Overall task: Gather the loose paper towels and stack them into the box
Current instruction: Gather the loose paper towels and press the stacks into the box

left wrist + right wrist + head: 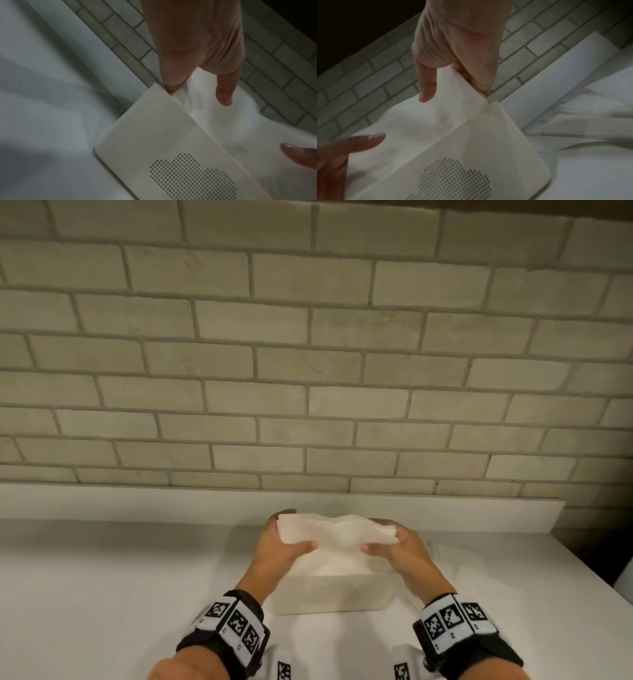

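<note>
A stack of white paper towels (337, 532) hangs just over the open top of a white box (329, 592) on the counter. My left hand (295, 530) grips the stack's left end, thumb in front and fingers behind. My right hand (379, 537) grips the right end the same way. In the left wrist view my left hand (197, 94) pinches the paper towels (231, 128) at the rim of the box (154, 135), whose side bears a dotted pattern. In the right wrist view my right hand (455, 94) pinches the paper towels (428, 128) above the box (488, 148).
The box stands on a white counter (120, 577) with a low white ledge (479, 515) and a pale brick wall (308, 371) behind. More white sheets (583, 119) lie on the counter to the right of the box. The counter's right edge (589, 570) is near.
</note>
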Demonstrator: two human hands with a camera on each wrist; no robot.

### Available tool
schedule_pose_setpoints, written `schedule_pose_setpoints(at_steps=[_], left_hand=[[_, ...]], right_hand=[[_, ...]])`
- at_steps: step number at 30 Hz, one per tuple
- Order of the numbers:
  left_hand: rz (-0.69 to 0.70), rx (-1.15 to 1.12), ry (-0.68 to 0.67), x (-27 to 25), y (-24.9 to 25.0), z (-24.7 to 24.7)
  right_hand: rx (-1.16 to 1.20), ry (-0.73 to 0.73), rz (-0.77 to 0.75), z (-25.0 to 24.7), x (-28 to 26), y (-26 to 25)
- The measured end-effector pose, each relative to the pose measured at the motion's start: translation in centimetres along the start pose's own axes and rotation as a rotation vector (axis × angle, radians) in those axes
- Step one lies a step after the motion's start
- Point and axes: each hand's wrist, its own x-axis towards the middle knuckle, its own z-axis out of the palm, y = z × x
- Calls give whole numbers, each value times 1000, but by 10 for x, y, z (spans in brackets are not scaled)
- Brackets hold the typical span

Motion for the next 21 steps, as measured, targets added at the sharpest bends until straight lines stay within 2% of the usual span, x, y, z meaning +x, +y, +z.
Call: schedule_pose_setpoints(at_steps=[4, 7, 11, 14, 16, 19, 21], left_hand=[[-30, -37, 53, 4, -4, -4], [-18, -30, 30, 6, -1, -13], [-25, 90, -14, 7, 0, -8], [-29, 15, 0, 11, 4, -5], [-9, 26, 7, 13, 5, -4], [-42, 78, 8, 12, 1, 0], [-51, 69, 24, 12, 0, 2]], right_hand=[[-20, 17, 24, 7, 6, 4], [54, 50, 39, -4, 13, 10], [-39, 79, 74, -4, 20, 17], [-8, 114, 63, -5, 26, 16], [37, 100, 71, -7, 26, 16], [-58, 45, 73, -6, 23, 20], [-54, 71, 63, -6, 23, 18]])
